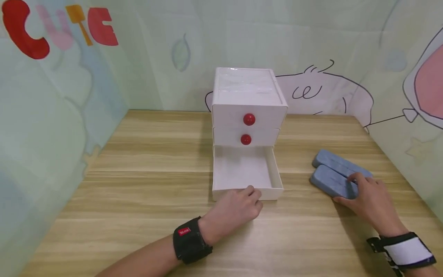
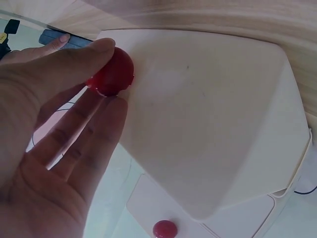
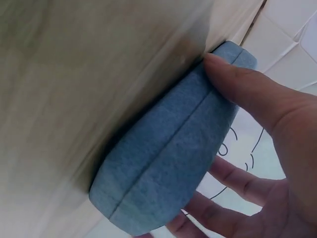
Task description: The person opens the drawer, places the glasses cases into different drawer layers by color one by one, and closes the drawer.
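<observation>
A white three-drawer box [image 1: 245, 86] stands at the middle of the table, its bottom drawer [image 1: 273, 169] pulled out. In the left wrist view, my left hand [image 1: 232, 211] pinches that drawer's red knob [image 2: 116, 74] between thumb and fingers; the head view hides this knob behind the hand. Two blue oblong glasses cases [image 1: 333, 181] lie side by side on the right. My right hand [image 1: 375, 204] grips the nearer one, thumb on its near side and fingers over its top. Up close, the blue case [image 3: 168, 148] has a seam along its side.
The upper two drawers are closed, with red knobs [image 1: 249, 119] on their fronts. A wood-grain table [image 1: 145, 173] lies under everything. Printed cloth walls [image 1: 155, 57] enclose its back and sides.
</observation>
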Demonstrator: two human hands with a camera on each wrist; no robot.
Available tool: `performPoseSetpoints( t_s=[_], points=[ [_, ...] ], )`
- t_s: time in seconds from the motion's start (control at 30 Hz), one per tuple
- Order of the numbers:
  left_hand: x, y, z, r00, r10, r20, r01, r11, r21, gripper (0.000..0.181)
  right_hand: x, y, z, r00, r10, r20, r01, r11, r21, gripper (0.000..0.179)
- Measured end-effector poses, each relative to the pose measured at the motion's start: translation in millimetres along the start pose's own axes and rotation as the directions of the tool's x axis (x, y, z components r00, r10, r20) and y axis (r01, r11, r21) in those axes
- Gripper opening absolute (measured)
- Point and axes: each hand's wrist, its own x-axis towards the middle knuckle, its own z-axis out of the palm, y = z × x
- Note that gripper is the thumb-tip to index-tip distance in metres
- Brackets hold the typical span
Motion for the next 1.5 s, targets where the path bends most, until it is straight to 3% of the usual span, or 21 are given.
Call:
performPoseSetpoints(
  t_s=[0.27,0.5,0.7,1.1,1.5],
  points=[
    [-0.6,-2.1,-4.4,1.0,0.005,0.02,-0.005,1.0,-0.003,0.012,0.8,0,-1,0.995,-0.044,0.094,0.044,0.999,0.011,0.08],
    [0.1,-2.9,-5.4,1.0,0.006,0.029,-0.006,1.0,0.004,0.011,2.8,-3,-1,0.985,-0.15,0.087,0.148,0.989,0.028,0.077],
    [0.4,-3.2,-6.2,1.0,0.008,0.03,-0.008,1.0,-0.007,0.01,4.1,-7,0,0.981,-0.172,0.091,0.17,0.985,0.034,0.069],
    [1.0,-4.3,-6.7,1.0,0.004,0.02,-0.004,1.0,0.0,0.012,6.1,-33,-11,0.967,-0.253,-0.031,0.255,0.965,0.067,0.067],
    [-0.3,-3.5,-7.6,1.0,0.003,0.02,-0.003,1.0,-0.011,0.013,9.2,-81,-23,0.908,-0.398,-0.131,0.411,0.906,0.099,0.071]
  ],
)
